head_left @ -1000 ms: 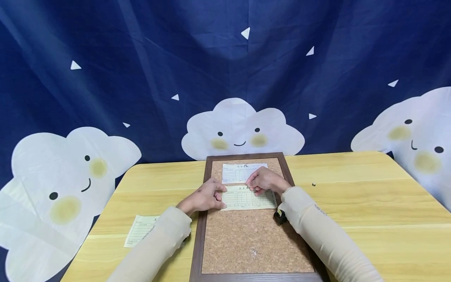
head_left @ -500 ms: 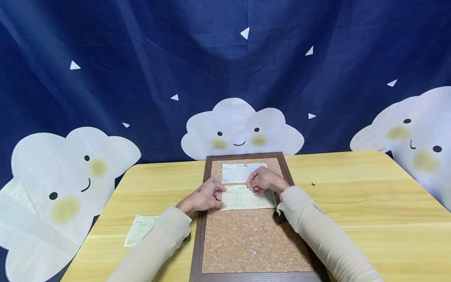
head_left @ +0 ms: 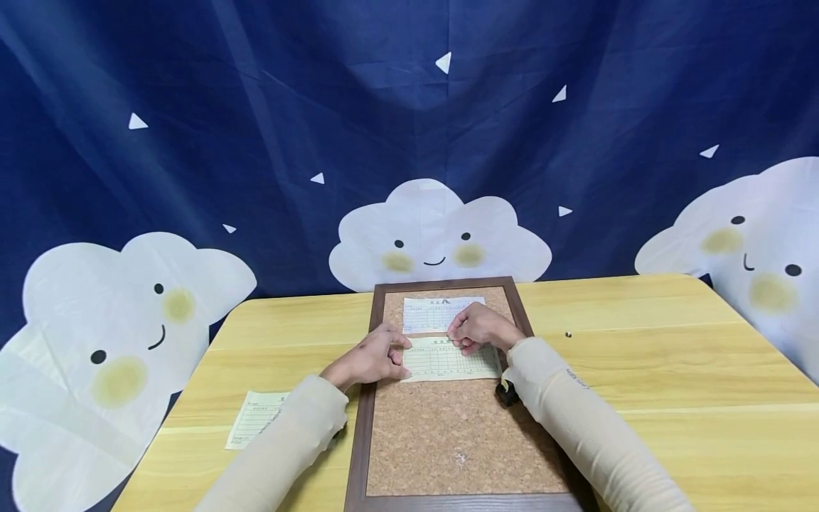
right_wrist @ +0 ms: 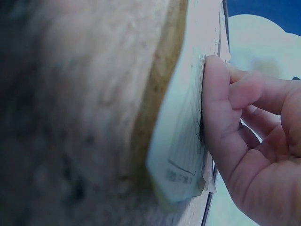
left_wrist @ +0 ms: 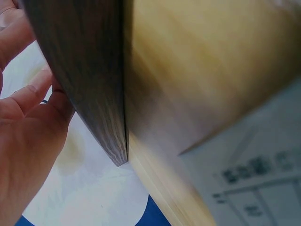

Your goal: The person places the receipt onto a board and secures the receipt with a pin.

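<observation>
A pale yellow printed form (head_left: 429, 364) lies on the framed corkboard (head_left: 461, 434). My left hand (head_left: 367, 358) reaches over the board's left edge, its thumb and fingers spread against the form's left side. At the form's top middle, my right hand (head_left: 483, 329) pinches a tiny dark pin-like thing between thumb and forefinger; its kind I cannot tell, as the fingertips mostly hide it. In the right wrist view the fingertips (right_wrist: 214, 63) press close to the form (right_wrist: 181, 155). Above it a white form (head_left: 419, 316) has a small dark pin (head_left: 446, 301) at its top edge.
Another yellow form (head_left: 256, 419) lies on the wooden table (head_left: 691, 427) left of the board, partly under my left sleeve (head_left: 288, 434). A small shiny metal piece (head_left: 568, 334) sits right of the board. A blue curtain with clouds (head_left: 435, 235) hangs behind.
</observation>
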Action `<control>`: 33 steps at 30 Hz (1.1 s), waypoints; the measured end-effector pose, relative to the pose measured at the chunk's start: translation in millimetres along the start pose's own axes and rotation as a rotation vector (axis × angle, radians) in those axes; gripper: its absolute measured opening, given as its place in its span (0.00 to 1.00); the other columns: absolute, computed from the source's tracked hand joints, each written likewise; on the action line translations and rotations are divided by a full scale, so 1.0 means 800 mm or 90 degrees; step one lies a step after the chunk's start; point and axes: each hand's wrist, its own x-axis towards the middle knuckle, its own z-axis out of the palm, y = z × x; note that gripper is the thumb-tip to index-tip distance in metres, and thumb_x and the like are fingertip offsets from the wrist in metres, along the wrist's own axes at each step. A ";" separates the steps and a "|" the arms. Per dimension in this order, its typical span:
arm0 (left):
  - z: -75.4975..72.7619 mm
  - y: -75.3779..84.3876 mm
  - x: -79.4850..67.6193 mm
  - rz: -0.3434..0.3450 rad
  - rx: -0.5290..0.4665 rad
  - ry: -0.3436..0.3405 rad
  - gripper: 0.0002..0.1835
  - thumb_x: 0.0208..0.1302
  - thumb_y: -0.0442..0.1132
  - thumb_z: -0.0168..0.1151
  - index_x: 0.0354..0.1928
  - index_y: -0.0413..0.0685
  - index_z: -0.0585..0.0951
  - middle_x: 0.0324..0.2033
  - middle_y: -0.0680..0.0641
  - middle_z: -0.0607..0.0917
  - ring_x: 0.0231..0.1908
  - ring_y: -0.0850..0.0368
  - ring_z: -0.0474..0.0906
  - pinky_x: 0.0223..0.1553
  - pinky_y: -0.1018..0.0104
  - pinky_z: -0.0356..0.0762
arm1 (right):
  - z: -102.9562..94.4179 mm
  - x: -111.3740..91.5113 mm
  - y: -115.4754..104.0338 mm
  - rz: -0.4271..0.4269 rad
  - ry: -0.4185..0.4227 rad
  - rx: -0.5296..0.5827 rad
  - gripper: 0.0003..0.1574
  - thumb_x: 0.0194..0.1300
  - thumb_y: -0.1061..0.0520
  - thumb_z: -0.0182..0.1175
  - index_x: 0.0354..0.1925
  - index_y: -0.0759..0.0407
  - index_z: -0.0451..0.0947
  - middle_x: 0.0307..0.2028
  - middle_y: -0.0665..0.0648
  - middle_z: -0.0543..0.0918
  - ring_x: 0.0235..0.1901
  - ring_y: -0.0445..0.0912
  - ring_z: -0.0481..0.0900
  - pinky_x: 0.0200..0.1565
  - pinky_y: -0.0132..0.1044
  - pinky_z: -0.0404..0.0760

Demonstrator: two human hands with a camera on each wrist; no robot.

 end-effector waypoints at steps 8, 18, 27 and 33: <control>0.000 0.000 0.001 -0.003 0.002 0.000 0.24 0.53 0.28 0.75 0.53 0.35 0.80 0.45 0.46 0.71 0.33 0.59 0.72 0.51 0.58 0.68 | -0.001 -0.001 -0.002 0.000 0.005 -0.002 0.05 0.67 0.71 0.60 0.38 0.72 0.83 0.20 0.56 0.78 0.18 0.40 0.72 0.30 0.36 0.85; 0.001 -0.001 0.001 -0.007 -0.004 -0.001 0.25 0.53 0.28 0.76 0.53 0.35 0.80 0.47 0.46 0.71 0.32 0.60 0.73 0.50 0.58 0.69 | -0.001 -0.001 -0.001 0.003 0.007 -0.006 0.05 0.67 0.70 0.61 0.39 0.72 0.83 0.20 0.56 0.78 0.17 0.39 0.73 0.29 0.36 0.85; 0.000 -0.001 0.001 -0.007 -0.010 0.000 0.25 0.52 0.27 0.76 0.53 0.35 0.80 0.50 0.45 0.70 0.32 0.60 0.73 0.50 0.58 0.70 | -0.001 0.000 -0.001 0.005 0.009 -0.011 0.06 0.68 0.70 0.61 0.39 0.72 0.84 0.20 0.56 0.79 0.18 0.40 0.74 0.29 0.36 0.85; 0.000 -0.001 0.001 -0.010 -0.011 -0.001 0.25 0.52 0.27 0.76 0.53 0.35 0.80 0.48 0.45 0.70 0.32 0.60 0.73 0.51 0.58 0.69 | -0.001 -0.001 -0.002 0.008 0.009 -0.006 0.05 0.68 0.70 0.61 0.39 0.72 0.83 0.20 0.56 0.79 0.18 0.40 0.74 0.29 0.36 0.84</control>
